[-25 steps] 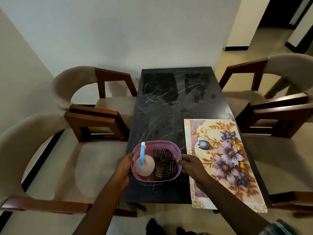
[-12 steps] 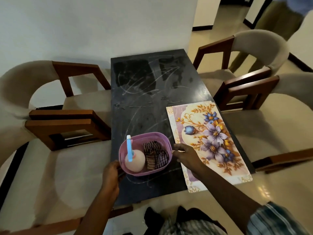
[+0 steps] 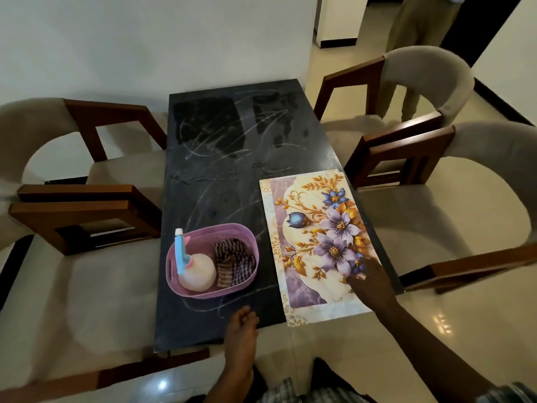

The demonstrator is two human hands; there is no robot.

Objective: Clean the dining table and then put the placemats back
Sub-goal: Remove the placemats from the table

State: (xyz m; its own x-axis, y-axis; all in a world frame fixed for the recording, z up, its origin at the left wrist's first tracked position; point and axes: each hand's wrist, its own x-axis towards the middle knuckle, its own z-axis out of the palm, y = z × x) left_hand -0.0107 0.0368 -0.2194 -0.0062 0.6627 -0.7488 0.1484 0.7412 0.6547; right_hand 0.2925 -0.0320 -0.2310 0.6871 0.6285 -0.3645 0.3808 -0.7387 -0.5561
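Note:
The black dining table point(image 3: 232, 158) shows streaky wipe marks. A floral placemat point(image 3: 313, 237) lies on its near right side, overhanging the near edge. My right hand point(image 3: 369, 279) rests flat on the placemat's near right part, fingers spread. My left hand point(image 3: 241, 324) hovers over the table's near edge, empty, fingers loosely together. A purple basket point(image 3: 244, 232) stands on the near left of the table. Inside it are a pale spray bottle with a blue trigger point(image 3: 191, 269) and a striped cloth point(image 3: 234, 263).
Beige upholstered chairs with wooden frames flank the table: two on the left point(image 3: 87, 216), two on the right point(image 3: 406, 152). A white wall stands behind the far end. A person's legs point(image 3: 412, 30) are at the top right.
Both hands have let go of the basket. My right hand moved right onto the placemat; my left hand drew back to the table's near edge. The camera view shifted.

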